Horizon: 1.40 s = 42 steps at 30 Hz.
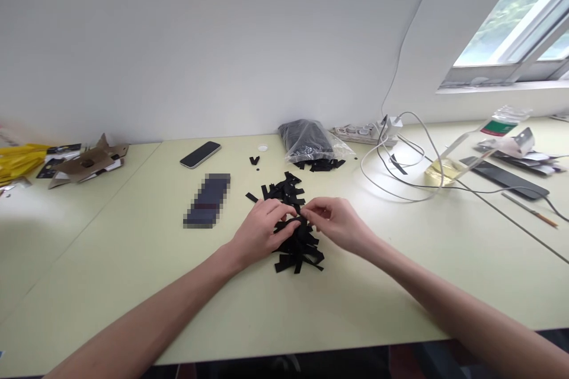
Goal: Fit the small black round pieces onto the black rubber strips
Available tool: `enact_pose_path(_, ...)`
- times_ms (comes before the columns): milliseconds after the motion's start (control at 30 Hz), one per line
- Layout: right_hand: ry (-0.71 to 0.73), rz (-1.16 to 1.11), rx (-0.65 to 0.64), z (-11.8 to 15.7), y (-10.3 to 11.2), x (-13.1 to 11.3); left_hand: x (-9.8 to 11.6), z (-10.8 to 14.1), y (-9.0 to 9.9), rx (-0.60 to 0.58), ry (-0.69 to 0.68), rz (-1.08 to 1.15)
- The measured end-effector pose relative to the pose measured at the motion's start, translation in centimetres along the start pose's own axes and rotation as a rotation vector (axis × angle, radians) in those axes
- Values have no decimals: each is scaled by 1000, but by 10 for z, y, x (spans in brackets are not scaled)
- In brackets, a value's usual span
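Short black strips lie in a loose heap on the pale table, with more strips just behind my hands. Over the heap, my left hand has its thumb and forefinger bent close together around a dark piece. My right hand meets it from the right, fingertips pinched on a small black piece. The piece is largely hidden by the fingers, and the two hands' fingertips nearly touch.
Behind the heap sits a clear bag of black material. A phone and a pixelated item are at left, with cardboard farther out. White cables, a power strip, a bottle and a pencil occupy the right.
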State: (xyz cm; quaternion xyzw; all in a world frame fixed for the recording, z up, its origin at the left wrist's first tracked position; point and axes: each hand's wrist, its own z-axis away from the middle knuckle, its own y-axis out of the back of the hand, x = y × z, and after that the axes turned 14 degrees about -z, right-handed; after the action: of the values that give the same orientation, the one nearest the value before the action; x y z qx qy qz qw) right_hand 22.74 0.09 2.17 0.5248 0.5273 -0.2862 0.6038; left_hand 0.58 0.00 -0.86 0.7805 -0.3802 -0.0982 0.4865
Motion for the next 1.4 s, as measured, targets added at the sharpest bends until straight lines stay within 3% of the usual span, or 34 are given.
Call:
enact_pose_path(100, 1, -43, -19, 12, -10, -1, 0, 0, -1, -11, -49, -4)
enact_pose_path(400, 14, 82, -126, 15, -14, 8, 0, 0, 1, -63, -123, -105)
enact_pose_path(900, 34, 2, -66, 19, -17, 5, 1, -1, 4, -23, -258, -203)
enact_pose_path(1200, 178, 103, -53, 21, -18, 7, 1, -1, 5, -28, -272, -188)
enact_pose_path(1400, 201, 126, -37, 21, -19, 10, 0, -3, 2, -2, -287, -222)
